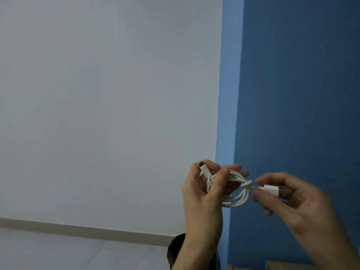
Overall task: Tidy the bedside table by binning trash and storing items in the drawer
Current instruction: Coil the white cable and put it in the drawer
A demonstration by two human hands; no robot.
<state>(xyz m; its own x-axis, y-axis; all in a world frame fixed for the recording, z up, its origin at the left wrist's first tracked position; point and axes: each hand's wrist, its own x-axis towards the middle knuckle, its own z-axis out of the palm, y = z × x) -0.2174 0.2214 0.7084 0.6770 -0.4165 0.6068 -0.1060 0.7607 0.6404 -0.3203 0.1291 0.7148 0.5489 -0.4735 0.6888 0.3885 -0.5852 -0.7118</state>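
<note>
A white charging cable point(233, 191) is wound into a small coil and held up in front of the wall. My left hand point(202, 191) grips the coil, with one plug end sticking out above the thumb. My right hand point(296, 199) pinches the other plug end of the cable between thumb and fingers, just right of the coil. The bedside table and its drawer are almost entirely out of frame.
A pale grey wall point(107, 114) fills the left, a blue wall point(302, 94) the right. A dark rounded object point(176, 250) shows behind my left wrist near the floor. A strip of light wood point(282, 266) peeks in at the bottom right edge.
</note>
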